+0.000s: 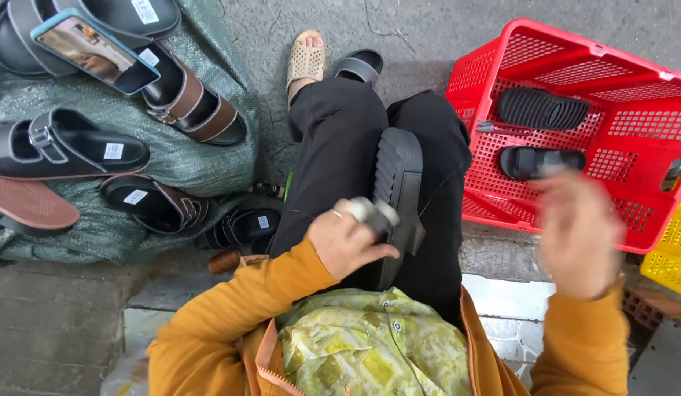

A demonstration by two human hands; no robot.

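So the black sandal (396,192) is lying across the person's lap on the black trousers (333,154), sole side up with the chunky ridged tread showing and a strap flap hanging down near the belly. Looks like a thick moulded sole, so I'd guess light for its size and fairly stiff through the platform, while the strap is floppy and will swing if you lift by it; the tread edges give decent grip, so taking it by the sides of the sole mid-length seems the sane spot. The left hand (345,242) is curled against the sandal's near side, fingers pinching a small pale grey thing (375,213), maybe a buckle or clip, honestly too blurry to call. The right hand (579,233) is up in the air off to the side, motion-blurred, fingers loosely spread and holding nothing as far as I can tell. Room-wise: the lap is narrow and the sandal sits near the outer thigh edge, so it could slide off toward the red plastic crate (648,125), which sits just beside the knee with two more black sandals inside. On the other side there's a green sack (201,165) covered in black and brown sandals, plus a phone (93,50) propped on them; open concrete ahead by the feet
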